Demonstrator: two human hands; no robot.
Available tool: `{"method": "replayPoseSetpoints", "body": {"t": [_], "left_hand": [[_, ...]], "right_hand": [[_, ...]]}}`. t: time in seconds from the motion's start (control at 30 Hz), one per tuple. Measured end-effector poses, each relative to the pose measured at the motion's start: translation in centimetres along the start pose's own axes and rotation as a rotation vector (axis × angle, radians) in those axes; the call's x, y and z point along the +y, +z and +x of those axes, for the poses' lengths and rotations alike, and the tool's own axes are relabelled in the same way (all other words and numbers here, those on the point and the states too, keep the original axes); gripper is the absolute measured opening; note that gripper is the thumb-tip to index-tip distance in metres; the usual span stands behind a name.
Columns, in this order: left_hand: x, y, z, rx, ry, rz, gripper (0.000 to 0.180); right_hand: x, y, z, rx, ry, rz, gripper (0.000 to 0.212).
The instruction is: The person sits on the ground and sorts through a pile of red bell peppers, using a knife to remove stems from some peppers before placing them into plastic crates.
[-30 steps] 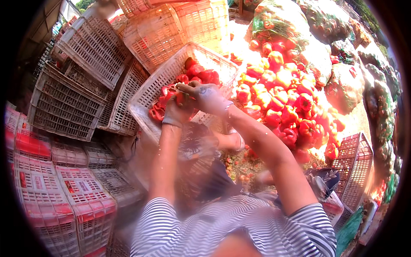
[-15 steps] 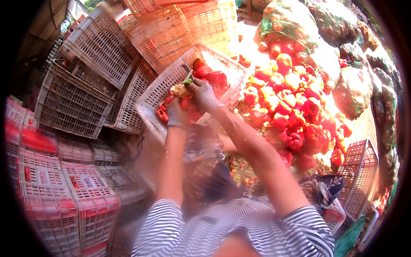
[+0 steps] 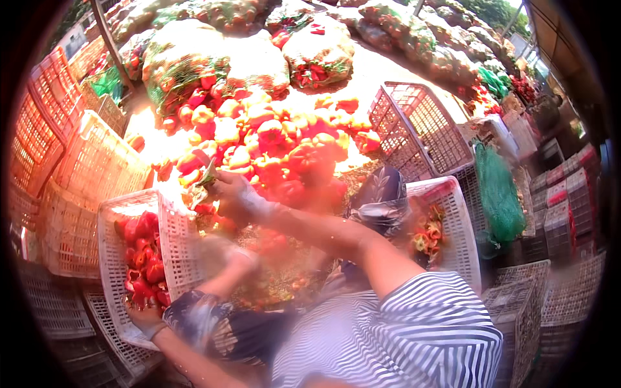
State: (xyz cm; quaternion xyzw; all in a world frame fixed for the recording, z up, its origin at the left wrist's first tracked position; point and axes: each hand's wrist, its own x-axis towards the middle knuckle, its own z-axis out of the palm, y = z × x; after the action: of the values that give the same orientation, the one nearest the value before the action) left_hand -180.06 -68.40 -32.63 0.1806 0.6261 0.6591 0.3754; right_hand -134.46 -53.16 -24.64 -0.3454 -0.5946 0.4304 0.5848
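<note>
My right hand [image 3: 236,194], in a pale glove, is closed on a small knife [image 3: 209,172] above the front of the red pepper pile [image 3: 278,142]. A pale pepper core with green [image 3: 193,195] shows just below the blade; whether it touches the blade I cannot tell. My left hand [image 3: 145,317] is at the near end of a white crate [image 3: 178,239], beside red pepper pieces [image 3: 145,255] inside it. Its fingers look stretched out, apparently holding nothing, though they are partly hidden.
A second white crate [image 3: 462,226] on my right holds pepper scraps [image 3: 427,239]. Beyond it stand a brown crate [image 3: 420,132] and green netting [image 3: 498,194]. Stacked crates [image 3: 90,194] rise at left. Filled mesh sacks [image 3: 184,61] lie behind the pile. My blurred lower leg [image 3: 226,265] is between crate and pile.
The view has swung leftward toward the crate and pile. My hands, together over the crate before, are now apart: the right with the knife by the pile, the left at the crate's near end.
</note>
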Motion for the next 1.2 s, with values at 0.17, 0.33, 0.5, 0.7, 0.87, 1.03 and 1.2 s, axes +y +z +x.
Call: {"method": "replayPoseSetpoints", "body": {"t": [0.17,0.33,0.5,0.7,0.87,1.03,1.2], "left_hand": [[0.5,2.2,-0.5,0.092,0.154,-0.001,0.047],[1.6,16.4,-11.1,-0.33,0.302,0.097,0.042],[-1.3,23.6,-17.1,-0.628,-0.15,0.213,0.041],[-16.9,29.8,-16.7,-0.904,0.197,0.938,0.053],[-22.7,36.0,-23.4,-1.214,0.48,1.575,0.065],[-28.7,41.1,-27.7,-0.887,0.239,1.551,0.074],[-33.0,44.9,-28.6,-0.522,0.017,1.585,0.082]], "right_hand": [[-9.6,-22.3,0.6,0.684,0.05,-0.087,0.029],[-14.3,-49.9,-6.9,1.084,0.41,-1.684,0.05],[-11.8,-47.2,-8.4,1.109,0.444,-0.959,0.038],[-7.3,-22.9,-5.9,0.395,0.544,-0.292,0.036],[-0.5,-20.1,-6.6,0.306,0.575,-0.123,0.038],[-0.7,-19.6,-5.6,0.355,0.646,-0.134,0.036],[-1.1,-19.5,-5.1,0.398,0.521,-0.266,0.032]]}}
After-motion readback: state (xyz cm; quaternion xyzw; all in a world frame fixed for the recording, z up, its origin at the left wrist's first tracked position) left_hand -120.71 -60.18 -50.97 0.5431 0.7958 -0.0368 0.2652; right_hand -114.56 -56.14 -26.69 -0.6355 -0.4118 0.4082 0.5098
